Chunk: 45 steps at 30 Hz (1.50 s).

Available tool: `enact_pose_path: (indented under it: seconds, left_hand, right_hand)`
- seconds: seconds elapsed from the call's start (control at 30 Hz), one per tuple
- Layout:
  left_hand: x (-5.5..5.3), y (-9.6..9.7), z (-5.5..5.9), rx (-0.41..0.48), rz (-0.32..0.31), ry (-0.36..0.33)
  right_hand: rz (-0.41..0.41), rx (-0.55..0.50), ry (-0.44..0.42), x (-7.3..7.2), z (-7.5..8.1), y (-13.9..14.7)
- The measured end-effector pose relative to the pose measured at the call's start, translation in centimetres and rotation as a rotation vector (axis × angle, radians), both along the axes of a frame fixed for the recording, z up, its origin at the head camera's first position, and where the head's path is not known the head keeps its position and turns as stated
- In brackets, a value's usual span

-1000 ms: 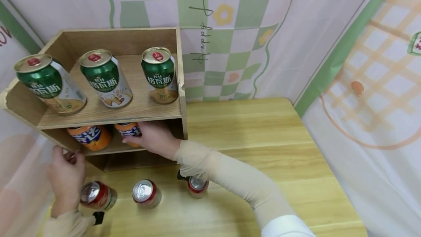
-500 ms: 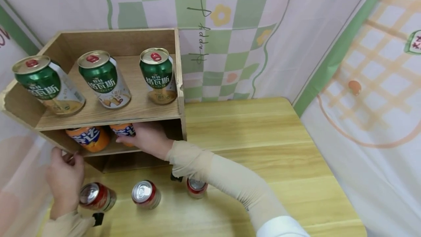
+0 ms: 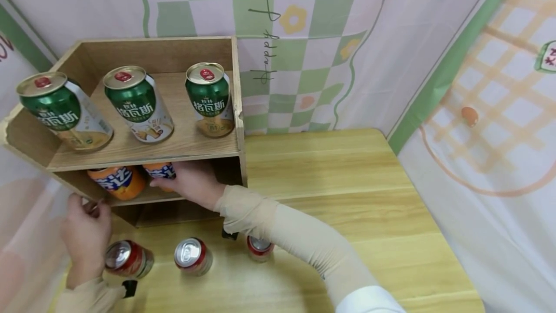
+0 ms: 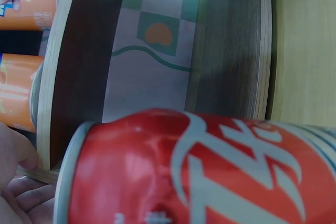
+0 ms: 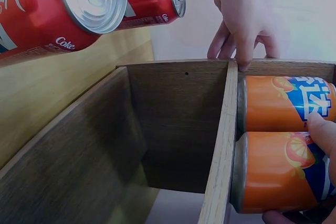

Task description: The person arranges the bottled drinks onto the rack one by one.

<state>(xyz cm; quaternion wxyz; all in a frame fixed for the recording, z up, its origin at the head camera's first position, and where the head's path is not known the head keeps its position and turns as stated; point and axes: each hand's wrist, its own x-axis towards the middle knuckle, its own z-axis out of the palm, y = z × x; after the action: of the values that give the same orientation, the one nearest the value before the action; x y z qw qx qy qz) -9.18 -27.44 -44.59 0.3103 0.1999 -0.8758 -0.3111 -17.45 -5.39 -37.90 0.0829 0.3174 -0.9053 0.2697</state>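
Note:
My right hand point(image 3: 193, 180) reaches into the middle tier of a wooden shelf point(image 3: 143, 161) and grips an orange soda can point(image 3: 159, 170). Its thumb and fingers wrap the can in the right wrist view, where this can point(image 5: 278, 171) lies right alongside a second orange soda can point(image 5: 278, 100). That second can point(image 3: 119, 182) stands at the tier's left end. At the shelf's lower left edge, my left hand point(image 3: 87, 231) pinches the side of the middle board, seen from the other side as a hand point(image 5: 247, 19) over the panel.
Several green-and-white cans, one of them a middle can point(image 3: 139, 105), stand on the top tier. Red cola cans stand on the table in front: a left can point(image 3: 129, 259), a middle can point(image 3: 193, 256) and a right can point(image 3: 259, 248) near the right sleeve. A patterned cloth point(image 3: 295, 62) hangs behind.
My right hand has slid the orange soda can left along the middle tier, closer to the other orange can. The left hand stays at the shelf's edge.

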Motion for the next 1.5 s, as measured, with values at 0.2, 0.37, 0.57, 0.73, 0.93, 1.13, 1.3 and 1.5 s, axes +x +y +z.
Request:
enact_pose_path:
  seconds: [0.2,0.37,0.57,0.73,0.93,1.13,1.3,1.5]
  left_hand:
    - [0.04,0.01,0.07,0.019,-0.001,-0.018]
    - [0.02,0.03,0.11,0.018,0.0,-0.019]
    - [-0.09,0.01,0.13,0.011,-0.001,-0.012]
    - [-0.09,0.01,0.16,0.013,-0.009,0.0]
    - [-0.14,0.07,0.33,0.011,-0.017,-0.003]
    - [-0.1,-0.03,0.13,0.029,-0.024,0.0]
    - [0.04,-0.03,0.09,0.038,-0.016,-0.02]
    - [0.09,0.04,0.2,0.034,-0.021,-0.012]
  right_hand:
    - [0.007,-0.027,-0.057,-0.01,0.05,-0.19]
    - [0.003,-0.03,-0.058,-0.03,0.0,-0.34]
    - [-0.001,-0.025,-0.034,-0.14,-0.15,-0.49]
    - [0.004,-0.035,-0.058,-0.23,-0.17,-0.51]
    - [-0.016,-0.015,-0.025,-0.31,-0.13,-0.52]
    - [-0.033,0.013,0.017,-0.25,-0.21,-0.55]
    - [-0.029,0.007,-0.003,-0.25,-0.31,-0.59]
    - [-0.027,-0.005,0.016,-0.28,-0.4,-0.5]
